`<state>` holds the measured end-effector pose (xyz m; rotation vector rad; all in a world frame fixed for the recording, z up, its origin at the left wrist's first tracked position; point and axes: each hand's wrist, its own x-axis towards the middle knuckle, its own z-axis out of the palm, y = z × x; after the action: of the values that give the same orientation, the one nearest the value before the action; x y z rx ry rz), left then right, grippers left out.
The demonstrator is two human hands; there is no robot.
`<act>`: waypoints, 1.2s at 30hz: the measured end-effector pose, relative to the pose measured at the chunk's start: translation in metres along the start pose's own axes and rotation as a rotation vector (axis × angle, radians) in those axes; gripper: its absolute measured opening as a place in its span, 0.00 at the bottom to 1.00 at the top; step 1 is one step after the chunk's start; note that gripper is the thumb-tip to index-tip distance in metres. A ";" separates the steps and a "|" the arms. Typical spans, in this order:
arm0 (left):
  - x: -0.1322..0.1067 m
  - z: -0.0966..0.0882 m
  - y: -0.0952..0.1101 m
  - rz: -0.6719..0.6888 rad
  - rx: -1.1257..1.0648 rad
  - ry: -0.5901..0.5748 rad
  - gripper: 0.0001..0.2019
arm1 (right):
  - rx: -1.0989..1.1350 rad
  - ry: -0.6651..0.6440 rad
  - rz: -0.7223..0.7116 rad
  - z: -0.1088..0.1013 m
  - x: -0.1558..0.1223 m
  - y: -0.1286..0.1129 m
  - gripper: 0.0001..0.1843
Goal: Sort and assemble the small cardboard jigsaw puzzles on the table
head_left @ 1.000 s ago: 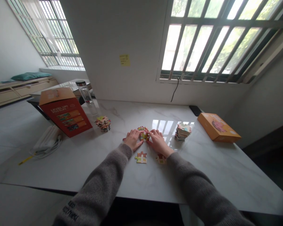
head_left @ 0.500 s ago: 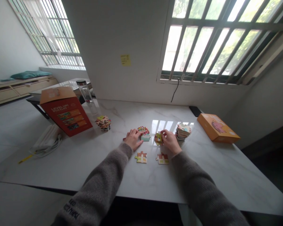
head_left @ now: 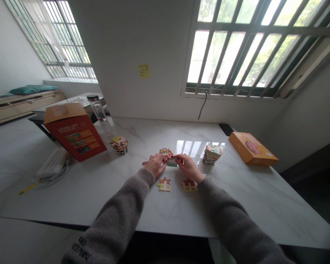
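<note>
Side by side over the middle of the table, my left hand (head_left: 155, 166) and my right hand (head_left: 189, 167) close on a pale green puzzle piece (head_left: 172, 162) between them. Its left end is under the left fingertips; the right thumb and fingers pinch its right end. Red-patterned pieces (head_left: 168, 157) show just above and behind it, partly covered by the fingers. Farther back lies a multicoloured piece (head_left: 165, 150). Nearer to me, two loose pieces rest flat: one with brown, cream and green (head_left: 164, 184), one with a dark red top (head_left: 189, 185). Whether the fingers touch other pieces is hidden.
Stacks of puzzle pieces stand at left (head_left: 120, 145) and right (head_left: 212, 154). A red puzzle box (head_left: 78, 134), a glass bottle (head_left: 98, 109) and a white power strip (head_left: 52, 165) are at left. An orange box (head_left: 251, 149) and a black phone (head_left: 226, 129) lie at right.
My right hand has moved left, away from the right stack, to meet my left hand at the pale green piece. The yellow-green piece it held no longer shows. The left hand stays nearly in place.
</note>
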<state>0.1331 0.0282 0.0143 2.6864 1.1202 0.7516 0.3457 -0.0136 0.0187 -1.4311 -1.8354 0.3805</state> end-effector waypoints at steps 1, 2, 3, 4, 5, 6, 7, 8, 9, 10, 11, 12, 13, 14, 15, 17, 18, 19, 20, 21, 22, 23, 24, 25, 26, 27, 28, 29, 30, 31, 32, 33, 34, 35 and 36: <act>0.001 -0.001 -0.001 -0.025 0.014 0.036 0.19 | -0.007 0.038 0.030 -0.005 0.001 0.005 0.13; 0.002 -0.001 -0.002 -0.054 0.035 0.068 0.20 | -0.034 0.072 0.067 -0.011 0.001 0.011 0.14; 0.003 -0.002 -0.002 -0.081 0.060 0.085 0.21 | -0.071 0.093 0.106 -0.016 0.002 0.017 0.15; 0.005 -0.002 -0.003 -0.102 0.085 0.085 0.22 | -0.113 0.101 0.142 -0.020 0.001 0.023 0.15; 0.007 -0.003 -0.003 -0.115 0.106 0.071 0.24 | -0.151 0.095 0.171 -0.023 0.000 0.027 0.15; 0.008 -0.003 -0.002 -0.119 0.123 0.049 0.26 | -0.181 0.082 0.194 -0.025 -0.001 0.031 0.15; 0.010 -0.002 -0.002 -0.118 0.136 0.024 0.28 | -0.206 0.078 0.208 -0.025 -0.003 0.033 0.14; 0.011 -0.002 -0.001 -0.114 0.145 0.002 0.28 | -0.230 0.090 0.209 -0.025 -0.004 0.032 0.14; 0.012 -0.001 -0.001 -0.113 0.148 -0.015 0.27 | -0.256 0.114 0.194 -0.024 -0.006 0.030 0.14; 0.013 -0.001 0.000 -0.112 0.149 -0.026 0.25 | -0.284 0.145 0.165 -0.022 -0.007 0.026 0.15; 0.014 0.000 0.001 -0.109 0.146 -0.035 0.22 | -0.307 0.170 0.124 -0.020 -0.007 0.021 0.15; 0.014 0.000 0.001 -0.107 0.141 -0.042 0.19 | -0.321 0.182 0.075 -0.017 -0.007 0.015 0.16; 0.014 0.000 0.001 -0.102 0.133 -0.048 0.17 | -0.326 0.177 0.026 -0.014 -0.007 0.009 0.16; 0.014 0.000 0.002 -0.096 0.125 -0.054 0.16 | -0.325 0.151 -0.018 -0.010 -0.006 0.003 0.16; 0.014 -0.001 0.001 -0.088 0.117 -0.059 0.15 | -0.328 0.113 -0.058 -0.006 -0.006 -0.002 0.16; 0.013 -0.001 0.000 -0.077 0.100 -0.062 0.19 | -0.363 0.040 -0.117 0.002 -0.004 -0.009 0.17; 0.012 -0.001 0.000 -0.073 0.089 -0.060 0.22 | -0.392 0.014 -0.135 0.006 -0.003 -0.010 0.18; 0.012 -0.001 -0.001 -0.070 0.081 -0.058 0.24 | -0.421 -0.005 -0.144 0.009 -0.002 -0.011 0.20; 0.012 -0.001 -0.002 -0.069 0.075 -0.057 0.26 | -0.446 -0.020 -0.146 0.012 -0.002 -0.010 0.21; 0.011 0.000 -0.003 -0.070 0.072 -0.058 0.27 | -0.464 -0.029 -0.139 0.013 -0.001 -0.009 0.22; 0.011 0.000 -0.003 -0.071 0.071 -0.061 0.27 | -0.474 -0.035 -0.128 0.015 0.000 -0.008 0.22; 0.011 0.000 -0.004 -0.073 0.074 -0.062 0.26 | -0.474 -0.038 -0.114 0.016 0.001 -0.006 0.22; 0.011 0.001 -0.004 -0.073 0.077 -0.060 0.25 | -0.466 -0.037 -0.100 0.016 0.002 -0.005 0.21; 0.011 0.001 -0.004 -0.072 0.079 -0.053 0.25 | -0.450 -0.030 -0.087 0.017 0.002 -0.005 0.20; 0.011 0.001 -0.003 -0.069 0.079 -0.044 0.24 | -0.425 -0.021 -0.079 0.019 0.003 -0.005 0.19; 0.011 0.001 -0.003 -0.063 0.075 -0.035 0.24 | -0.385 -0.013 -0.077 0.020 0.003 -0.007 0.17; 0.011 0.000 -0.003 -0.052 0.066 -0.029 0.22 | -0.330 -0.007 -0.075 0.021 0.004 -0.008 0.14; 0.010 -0.001 -0.003 -0.036 0.052 -0.026 0.21 | -0.265 -0.003 -0.071 0.021 0.004 -0.010 0.11; 0.010 -0.002 -0.003 -0.019 0.035 -0.022 0.20 | -0.194 0.004 -0.063 0.020 0.004 -0.012 0.08; 0.009 -0.004 -0.003 -0.007 0.018 -0.012 0.19 | -0.122 0.018 -0.050 0.018 0.004 -0.013 0.07; 0.008 -0.005 -0.004 -0.003 0.005 0.004 0.21 | -0.059 0.041 -0.034 0.015 0.003 -0.013 0.06; 0.008 -0.006 -0.005 -0.012 0.001 0.026 0.22 | -0.009 0.071 -0.016 0.010 0.003 -0.011 0.07; 0.007 -0.007 -0.006 -0.033 0.009 0.046 0.23 | 0.026 0.106 0.001 0.004 0.002 -0.007 0.08; 0.007 -0.008 -0.008 -0.063 0.026 0.059 0.23 | 0.047 0.134 0.020 -0.002 0.001 -0.002 0.09; 0.007 -0.007 -0.009 -0.095 0.050 0.059 0.24 | 0.052 0.154 0.044 -0.008 -0.001 0.004 0.10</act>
<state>0.1276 0.0390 0.0205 2.6458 1.2867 0.8024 0.3545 -0.0146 0.0215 -1.4267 -1.6626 0.3278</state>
